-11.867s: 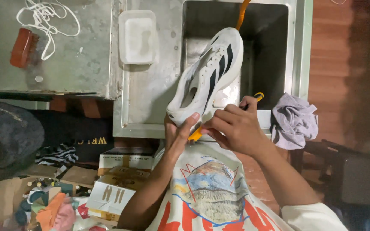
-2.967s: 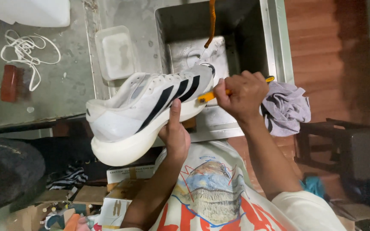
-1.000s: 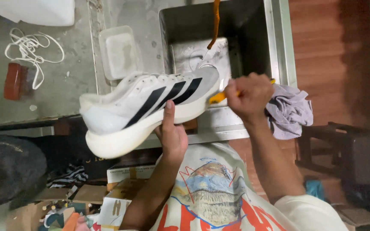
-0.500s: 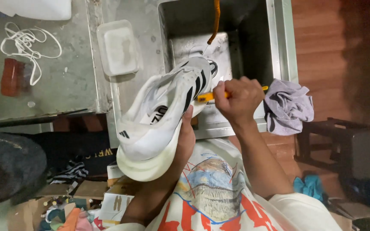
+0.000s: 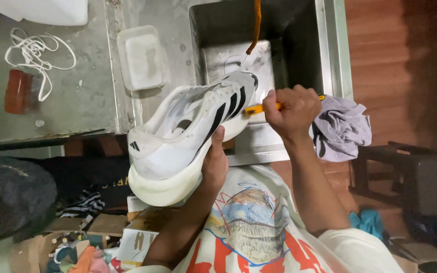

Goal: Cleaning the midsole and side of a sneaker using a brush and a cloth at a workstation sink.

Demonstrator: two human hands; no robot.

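Since half a second ago we have tipped the white sneaker [image 5: 188,131] flatter, its black stripes showing more. Our left hand [image 5: 215,164] grips its sole from below, fingers wrapped around it, above the steel sink [image 5: 336,60]. Our right hand [image 5: 292,111] is fisted around a yellow brush [image 5: 259,108] at the toe, beside a grey cloth [image 5: 342,126].

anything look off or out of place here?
Mostly no. The white sneaker has no laces; a loose white lace lies tangled on the metal counter. A crumpled grey cloth hangs over the sink's edge. Nothing looks spilled or broken.
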